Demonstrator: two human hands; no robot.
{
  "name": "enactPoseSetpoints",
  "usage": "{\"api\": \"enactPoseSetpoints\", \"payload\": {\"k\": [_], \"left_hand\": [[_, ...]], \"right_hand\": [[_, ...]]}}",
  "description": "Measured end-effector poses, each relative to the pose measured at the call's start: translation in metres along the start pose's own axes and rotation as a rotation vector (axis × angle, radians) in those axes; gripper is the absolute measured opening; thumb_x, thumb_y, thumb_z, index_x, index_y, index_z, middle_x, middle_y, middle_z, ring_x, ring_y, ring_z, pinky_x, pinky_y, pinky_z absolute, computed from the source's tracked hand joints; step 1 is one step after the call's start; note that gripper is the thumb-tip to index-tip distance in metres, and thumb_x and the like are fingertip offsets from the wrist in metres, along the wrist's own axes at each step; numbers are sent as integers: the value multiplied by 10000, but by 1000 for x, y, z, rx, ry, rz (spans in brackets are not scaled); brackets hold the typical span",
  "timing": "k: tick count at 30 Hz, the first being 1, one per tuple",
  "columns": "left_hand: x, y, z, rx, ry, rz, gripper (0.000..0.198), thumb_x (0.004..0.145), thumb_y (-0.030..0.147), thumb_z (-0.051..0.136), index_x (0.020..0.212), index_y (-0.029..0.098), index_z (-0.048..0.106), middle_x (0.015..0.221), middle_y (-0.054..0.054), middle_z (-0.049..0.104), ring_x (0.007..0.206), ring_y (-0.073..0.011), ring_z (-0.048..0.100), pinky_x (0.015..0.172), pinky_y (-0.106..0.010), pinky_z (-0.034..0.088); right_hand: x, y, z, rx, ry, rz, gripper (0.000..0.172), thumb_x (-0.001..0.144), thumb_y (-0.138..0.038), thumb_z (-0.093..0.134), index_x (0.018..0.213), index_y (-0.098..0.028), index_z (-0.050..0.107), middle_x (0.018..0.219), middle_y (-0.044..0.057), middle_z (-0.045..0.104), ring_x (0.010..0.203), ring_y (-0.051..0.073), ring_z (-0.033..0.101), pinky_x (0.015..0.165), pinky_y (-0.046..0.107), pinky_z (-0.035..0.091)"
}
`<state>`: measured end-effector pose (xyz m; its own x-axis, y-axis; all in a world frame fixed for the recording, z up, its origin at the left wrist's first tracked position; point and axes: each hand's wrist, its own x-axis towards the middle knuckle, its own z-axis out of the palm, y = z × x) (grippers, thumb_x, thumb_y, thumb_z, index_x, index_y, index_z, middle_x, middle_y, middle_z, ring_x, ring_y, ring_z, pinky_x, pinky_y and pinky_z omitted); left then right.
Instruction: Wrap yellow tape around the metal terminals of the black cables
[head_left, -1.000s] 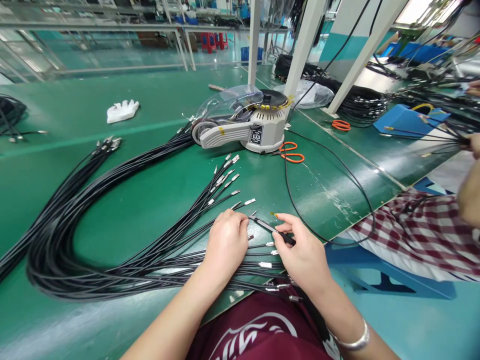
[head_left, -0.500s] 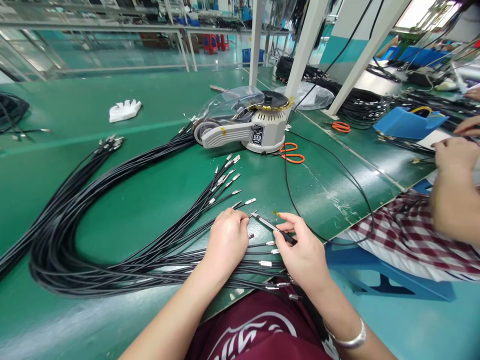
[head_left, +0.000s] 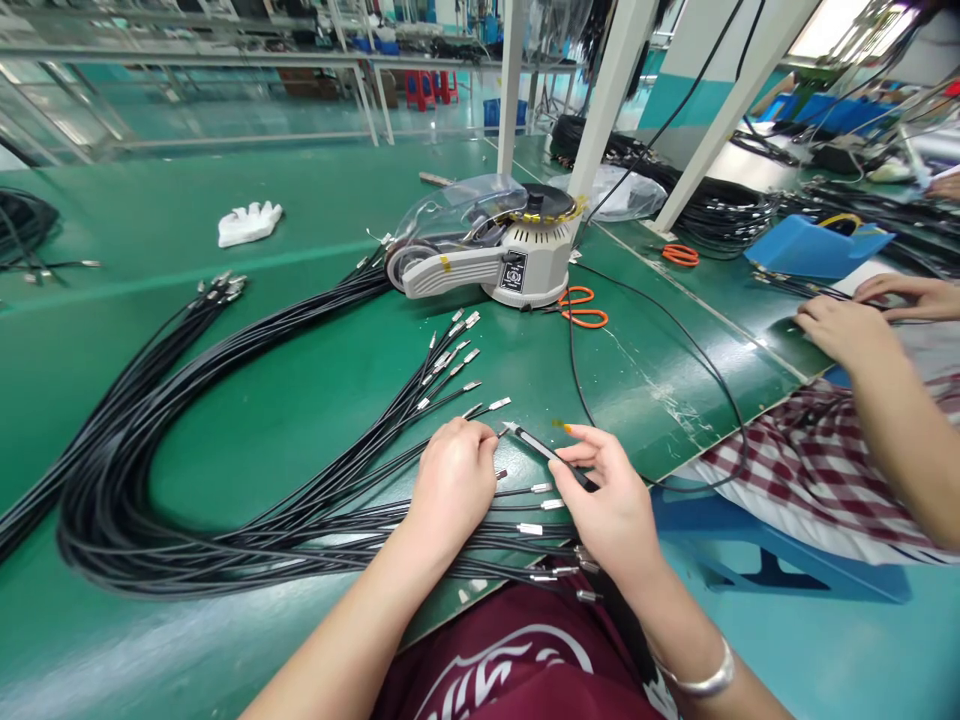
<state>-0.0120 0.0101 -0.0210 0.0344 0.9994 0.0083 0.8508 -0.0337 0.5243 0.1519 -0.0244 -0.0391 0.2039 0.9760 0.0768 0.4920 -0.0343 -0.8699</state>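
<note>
Since the frame half a second ago, the co-worker's hands (head_left: 844,325) have slid further over the bench (head_left: 315,400), to the right of the tape machine (head_left: 529,262), and the wearer's right hand (head_left: 613,505) has drifted very slightly to the right. The left hand (head_left: 456,478) has hardly moved. Both of the wearer's hands work on the near side of the tape machine. Left fingers are curled together, pinching a cable end (head_left: 502,434) that pokes out past the fingertips. Right thumb and fingers pinch the dark handle of a pen-like tool (head_left: 534,446), while the forefinger stands out straight with a scrap of yellow tape (head_left: 568,429) at its tip.

The tool's pale point is right by the cable end; whether they touch is too fine to tell. The bundle of black cables (head_left: 225,562) curves around to the left of and in front of the tape machine, metal tips fanned out near the hands. Orange scissors (head_left: 586,308) lie just beside the tape machine's right foot, and a white glove (head_left: 250,223) lies well to its left.

The step in hand looks like fine work on that one cable end with the tool. Going on from here seems to call for a steady left pinch and small, careful movements of the point, with the tape kept off the cables meanwhile.
</note>
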Motion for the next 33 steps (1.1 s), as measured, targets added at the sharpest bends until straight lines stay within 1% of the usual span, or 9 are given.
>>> {"api": "enactPoseSetpoints", "payload": {"k": [4, 8, 10, 12, 14, 16, 20, 27, 33], "left_hand": [[-4, -3, -2, -73, 53, 32, 165, 864, 195, 502, 925, 183, 655, 854, -32, 644, 838, -192, 618, 789, -325, 479], [-9, -3, -6, -168, 149, 106, 184, 883, 211, 478, 925, 206, 658, 823, -18, 599, 778, -153, 615, 738, -283, 493], [-11, 0, -7, -222, 211, 146, 172, 879, 199, 484, 903, 205, 654, 829, -19, 589, 779, -144, 612, 729, -269, 497], [-13, 3, -7, -268, 272, 196, 157, 875, 178, 490, 916, 197, 641, 857, -26, 600, 798, -140, 610, 736, -261, 499], [-15, 6, -8, -302, 329, 248, 147, 874, 159, 495, 929, 189, 627, 856, -27, 611, 788, -133, 608, 728, -254, 499], [-17, 8, -10, -324, 373, 282, 140, 870, 143, 503, 932, 185, 621, 830, -22, 613, 761, -126, 603, 705, -244, 499], [-20, 10, -12, -356, 403, 298, 143, 856, 115, 519, 928, 178, 625, 817, -21, 602, 741, -113, 594, 655, -217, 501], [-23, 12, -12, -499, 409, 236, 100, 845, 138, 529, 851, 179, 619, 801, -23, 600, 726, -113, 604, 611, -209, 513], [-22, 13, -16, -691, 364, 47, 117, 825, 184, 559, 921, 187, 625, 815, -25, 680, 694, -130, 652, 603, -233, 538]], "right_hand": [[25, 22, -29, 156, 148, 22, 406, 775, -324, 627, 1138, -205, 491, 886, 57, 671, 830, 203, 651, 774, 377, 530], [63, 43, -63, -185, 295, -35, 438, 750, -329, 648, 1152, -209, 524, 923, 59, 699, 887, 242, 627, 875, 477, 461], [71, 39, -65, -284, 332, -75, 432, 748, -328, 648, 1150, -209, 539, 969, 67, 706, 973, 267, 595, 921, 513, 413], [66, 23, -53, -162, 357, -98, 444, 760, -331, 639, 1168, -199, 524, 988, 80, 701, 981, 257, 591, 922, 494, 417], [53, 0, -32, 154, 267, -41, 470, 773, -341, 635, 1193, -188, 486, 902, 67, 700, 849, 214, 633, 845, 430, 478], [37, -24, -8, 462, 46, 69, 492, 748, -336, 670, 1172, -188, 471, 822, 34, 692, 773, 187, 647, 767, 370, 512], [20, -52, 24, 783, -157, 188, 538, 682, -276, 733, 1142, -203, 464, 728, -36, 653, 719, 147, 638, 733, 306, 516], [25, -46, 23, 800, -183, 170, 529, 677, -267, 753, 1124, -210, 476, 676, -63, 643, 699, 131, 635, 737, 286, 509], [14, -32, 4, 733, -214, 168, 381, 770, -311, 690, 1106, -188, 561, 837, 43, 714, 828, 190, 664, 771, 346, 523]]}}
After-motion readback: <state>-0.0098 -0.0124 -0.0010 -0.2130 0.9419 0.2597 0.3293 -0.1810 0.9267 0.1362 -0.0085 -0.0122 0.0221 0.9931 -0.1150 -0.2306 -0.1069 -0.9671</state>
